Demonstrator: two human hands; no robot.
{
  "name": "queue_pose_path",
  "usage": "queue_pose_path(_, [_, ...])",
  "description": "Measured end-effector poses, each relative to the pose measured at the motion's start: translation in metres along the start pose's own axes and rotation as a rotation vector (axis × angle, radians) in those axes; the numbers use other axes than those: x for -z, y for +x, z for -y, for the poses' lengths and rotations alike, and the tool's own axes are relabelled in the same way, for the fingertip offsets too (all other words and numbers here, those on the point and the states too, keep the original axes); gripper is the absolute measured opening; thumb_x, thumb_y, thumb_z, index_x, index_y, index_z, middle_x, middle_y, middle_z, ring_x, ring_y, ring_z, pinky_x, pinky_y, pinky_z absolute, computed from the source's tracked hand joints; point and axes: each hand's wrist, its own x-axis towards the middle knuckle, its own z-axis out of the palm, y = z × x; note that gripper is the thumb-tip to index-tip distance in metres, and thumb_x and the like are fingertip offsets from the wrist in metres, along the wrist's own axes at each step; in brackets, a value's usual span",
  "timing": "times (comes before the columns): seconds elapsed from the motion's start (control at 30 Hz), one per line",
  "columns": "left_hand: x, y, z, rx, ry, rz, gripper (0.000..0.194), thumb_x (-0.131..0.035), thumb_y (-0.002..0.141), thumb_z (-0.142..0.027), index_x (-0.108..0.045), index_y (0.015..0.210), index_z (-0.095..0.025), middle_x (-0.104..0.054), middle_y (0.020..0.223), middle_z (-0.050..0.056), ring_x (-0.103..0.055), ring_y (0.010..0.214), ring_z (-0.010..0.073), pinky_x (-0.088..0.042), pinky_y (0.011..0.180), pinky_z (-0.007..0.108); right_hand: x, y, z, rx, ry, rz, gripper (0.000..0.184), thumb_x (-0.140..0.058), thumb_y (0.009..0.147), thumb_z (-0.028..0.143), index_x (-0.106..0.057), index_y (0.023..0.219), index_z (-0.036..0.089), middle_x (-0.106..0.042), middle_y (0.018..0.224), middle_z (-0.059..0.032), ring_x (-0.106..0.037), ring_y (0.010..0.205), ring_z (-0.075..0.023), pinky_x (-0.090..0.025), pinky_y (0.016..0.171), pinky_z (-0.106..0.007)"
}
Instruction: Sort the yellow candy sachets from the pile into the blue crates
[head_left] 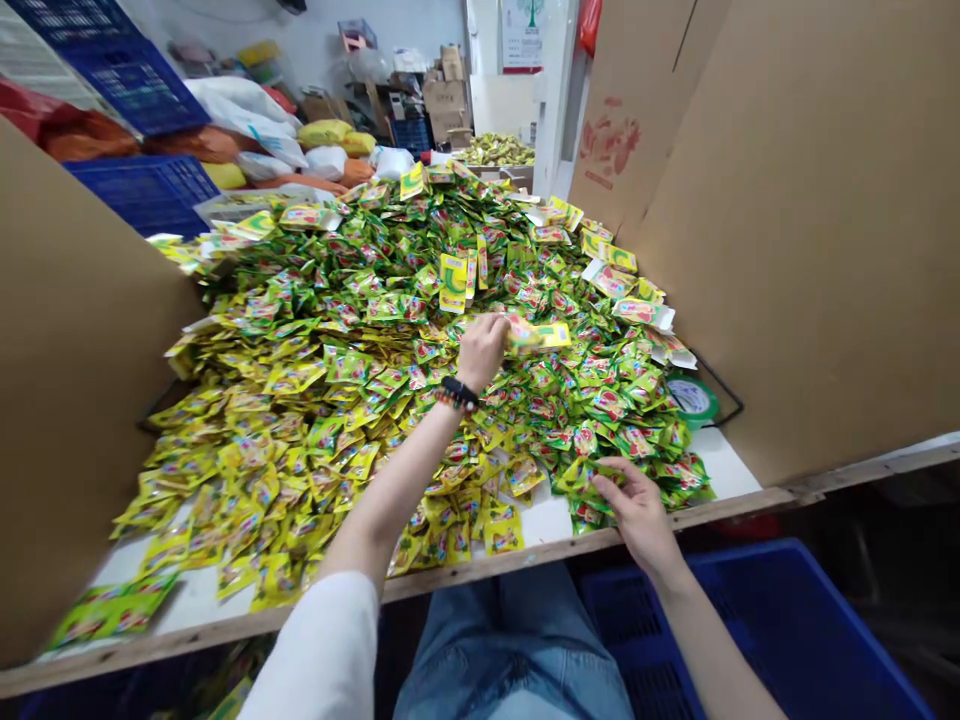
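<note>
My left hand (482, 350), with a dark band and beads at the wrist, reaches over the middle of the heap. Its fingers are closed on the near end of a small yellow-and-pink box (523, 334), which is blurred. A yellow box end (553, 335) shows just right of it, and I cannot tell if it is a separate box. Low at the right, my right hand (637, 512) pinches a small green sachet (577, 476) at the table's front edge. Around both hands lie heaped green sachets (607, 405) and yellow sachets (285, 430).
Small yellow boxes (453, 283) stand on the heap, with open boxes (636, 312) along its right side. Cardboard walls (810, 250) flank the table. A roll of green tape (691, 400) lies at right. Below is a blue crate (795, 620); sacks (247, 110) are piled behind.
</note>
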Motion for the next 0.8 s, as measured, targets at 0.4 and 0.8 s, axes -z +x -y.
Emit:
queue_pose_path(0.4, [0.088,-0.177,-0.068,-0.472,-0.57,0.1,0.027,-0.044,0.095,-0.016,-0.06,0.117,-0.02,-0.071,0.11,0.011,-0.06,0.123,0.0224,-0.058,0.093,0.032,-0.05,0.052,0.056,-0.257,-0.025,0.546,0.039,-0.086,0.062,0.036,-0.065,0.092,0.023,-0.068,0.074,0.0044,-0.061,0.066,-0.0108,-0.046,0.062,-0.022])
queue_pose_path(0.8, [0.111,-0.197,-0.097,0.22,-0.365,0.151,0.08,-0.068,0.079,-0.035,-0.03,0.148,-0.018,-0.054,0.139,0.017,-0.056,0.125,0.03,-0.051,0.1,0.047,-0.073,0.012,0.044,0.124,-0.367,0.385,0.027,-0.073,0.073,0.043,-0.07,0.086,0.019,-0.062,0.065,0.0016,-0.051,0.056,-0.0118,-0.041,0.051,-0.023])
